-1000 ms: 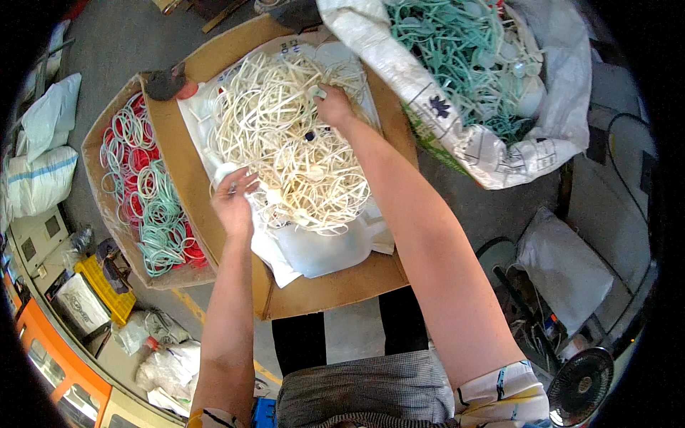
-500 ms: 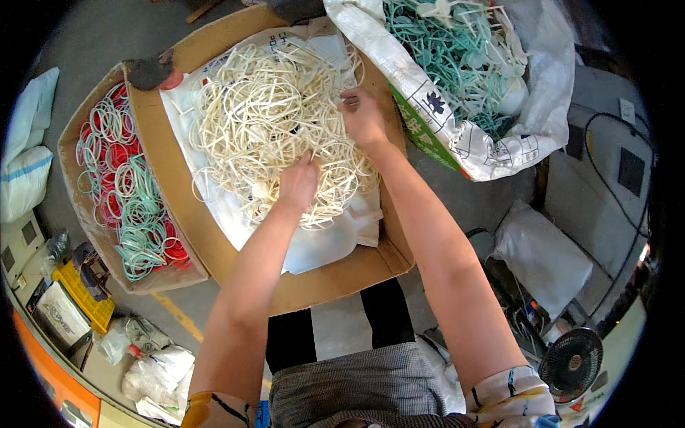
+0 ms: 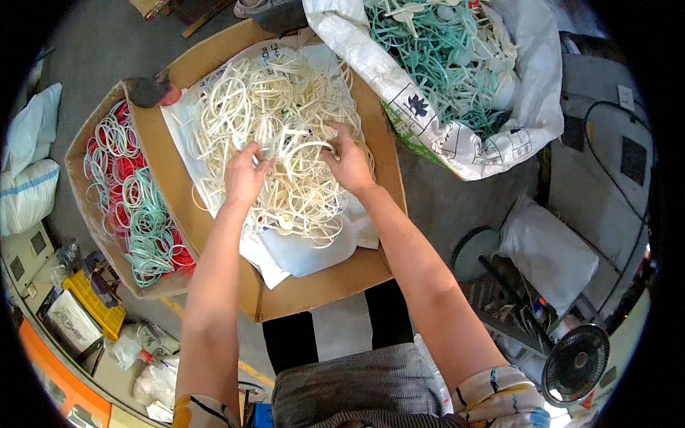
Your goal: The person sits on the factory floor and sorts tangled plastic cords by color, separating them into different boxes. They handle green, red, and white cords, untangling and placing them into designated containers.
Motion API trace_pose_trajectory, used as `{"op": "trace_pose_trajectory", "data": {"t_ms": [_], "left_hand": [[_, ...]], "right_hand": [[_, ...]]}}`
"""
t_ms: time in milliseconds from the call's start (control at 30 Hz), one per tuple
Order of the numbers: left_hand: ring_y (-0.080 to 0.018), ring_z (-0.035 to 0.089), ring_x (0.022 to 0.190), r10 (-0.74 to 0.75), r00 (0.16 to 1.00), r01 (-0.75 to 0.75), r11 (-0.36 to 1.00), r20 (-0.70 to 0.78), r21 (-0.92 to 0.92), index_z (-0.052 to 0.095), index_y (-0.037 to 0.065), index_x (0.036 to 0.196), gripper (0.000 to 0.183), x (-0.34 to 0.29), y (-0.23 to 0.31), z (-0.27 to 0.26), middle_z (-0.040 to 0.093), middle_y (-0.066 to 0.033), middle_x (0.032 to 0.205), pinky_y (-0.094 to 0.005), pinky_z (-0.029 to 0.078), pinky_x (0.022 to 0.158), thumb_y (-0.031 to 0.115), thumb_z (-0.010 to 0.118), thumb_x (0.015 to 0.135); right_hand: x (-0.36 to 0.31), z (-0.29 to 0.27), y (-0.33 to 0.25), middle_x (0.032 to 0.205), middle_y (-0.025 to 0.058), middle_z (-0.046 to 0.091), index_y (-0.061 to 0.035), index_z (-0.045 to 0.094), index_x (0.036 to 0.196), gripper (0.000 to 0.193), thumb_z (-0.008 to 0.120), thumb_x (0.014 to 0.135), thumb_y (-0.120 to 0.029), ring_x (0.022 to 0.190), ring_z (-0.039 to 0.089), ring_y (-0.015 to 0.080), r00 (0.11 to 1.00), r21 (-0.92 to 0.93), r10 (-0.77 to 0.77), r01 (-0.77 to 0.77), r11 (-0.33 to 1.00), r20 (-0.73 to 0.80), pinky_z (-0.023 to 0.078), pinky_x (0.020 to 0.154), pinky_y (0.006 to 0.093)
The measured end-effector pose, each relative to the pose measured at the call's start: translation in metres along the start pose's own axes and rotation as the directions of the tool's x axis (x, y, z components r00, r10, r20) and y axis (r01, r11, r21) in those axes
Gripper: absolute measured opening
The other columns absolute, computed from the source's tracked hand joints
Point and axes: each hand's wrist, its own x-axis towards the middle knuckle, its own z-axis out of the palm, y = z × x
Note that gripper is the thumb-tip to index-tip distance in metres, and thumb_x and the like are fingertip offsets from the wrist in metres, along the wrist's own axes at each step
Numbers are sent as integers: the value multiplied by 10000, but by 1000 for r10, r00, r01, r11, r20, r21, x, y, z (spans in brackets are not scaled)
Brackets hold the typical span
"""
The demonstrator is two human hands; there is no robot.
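Observation:
A tangled heap of cream plastic rings and strips [image 3: 285,93] fills much of an open cardboard box [image 3: 285,303]. My right hand [image 3: 348,162] is closed over the right part of the heap, its fingers pinching a curved cream plastic strip [image 3: 303,148] that arches toward the middle. Over the left part, my left hand [image 3: 245,175] has its thumb and fingers drawn together. Whatever lies between them is too small to make out. A white sheet [image 3: 265,265] and a translucent plastic piece [image 3: 321,258] show under the heap's near side.
Left of the box, a narrower carton [image 3: 80,167] holds red and green rings. A white woven sack [image 3: 492,158] of green plastic scraps [image 3: 435,60] stands at the far right. A black fan [image 3: 576,364] is at the near right, a yellow basket [image 3: 96,307] at the left.
My hands have come level above the heap, the left shifting left and the right coming nearer. The curved cream strip now shows in my right fingers.

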Motion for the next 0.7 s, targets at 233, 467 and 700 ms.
{"op": "trace_pose_trajectory", "data": {"t_ms": [233, 467, 700], "left_hand": [[-75, 481, 486, -244, 968, 232, 760, 64, -607, 543, 32, 819, 166, -20, 20, -29, 544, -3, 700, -225, 366, 424, 62, 696, 763], [-49, 434, 555, -177, 984, 154, 829, 9, -537, 580, 32, 896, 173, -51, 23, -30, 561, 14, 782, -200, 367, 475, 25, 684, 757], [-81, 547, 597, -287, 952, 268, 611, 106, -745, 588, 24, 970, 168, -57, 45, -38, 589, -22, 878, -212, 424, 552, 3, 634, 809]], "right_hand": [[-8, -9, -7, 1113, 188, 579, -48, 534, 1164, 429, 518, 743, 26, 922, 612, 355, 984, -336, 58, 1, 942, 167, 484, 814, 418], [-10, 3, -34, 1197, 260, 499, 3, 373, 1314, 630, 645, 775, -176, 1090, 524, 349, 963, 126, 169, -198, 972, 210, 425, 921, 370], [-2, 55, -43, 861, 142, 628, 9, 471, 1213, 418, 609, 842, -125, 707, 599, 163, 948, 485, 233, -312, 817, 218, 485, 612, 267]]}}
